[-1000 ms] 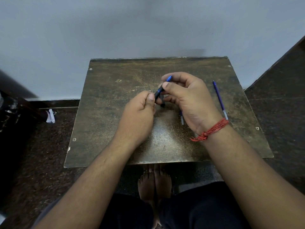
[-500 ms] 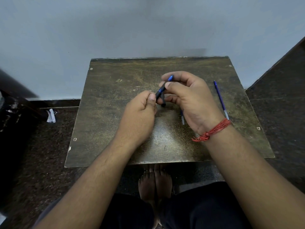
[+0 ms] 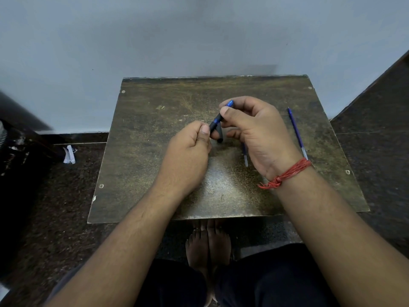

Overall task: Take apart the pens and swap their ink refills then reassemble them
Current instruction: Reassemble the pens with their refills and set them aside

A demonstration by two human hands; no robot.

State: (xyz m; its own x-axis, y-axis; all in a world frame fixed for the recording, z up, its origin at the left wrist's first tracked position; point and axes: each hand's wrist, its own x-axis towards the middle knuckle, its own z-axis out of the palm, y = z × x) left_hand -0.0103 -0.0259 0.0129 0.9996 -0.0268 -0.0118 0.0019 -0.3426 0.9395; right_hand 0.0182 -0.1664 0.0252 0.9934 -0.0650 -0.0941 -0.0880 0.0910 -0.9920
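Head view: the right hand (image 3: 254, 131) pinched a blue pen barrel (image 3: 220, 119) above the bench (image 3: 155, 129), its long axis slanting down-left toward the left hand (image 3: 188, 151), whose curled fingers met its dark lower end; a loose refill (image 3: 296, 131) lay right of the barrel.

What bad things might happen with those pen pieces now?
The ink refill lies loose near the table's right edge, so the right hand might knock it off. The pen barrel is only pinched between both hands and could slip. The refill half hidden under the right hand may get nudged.
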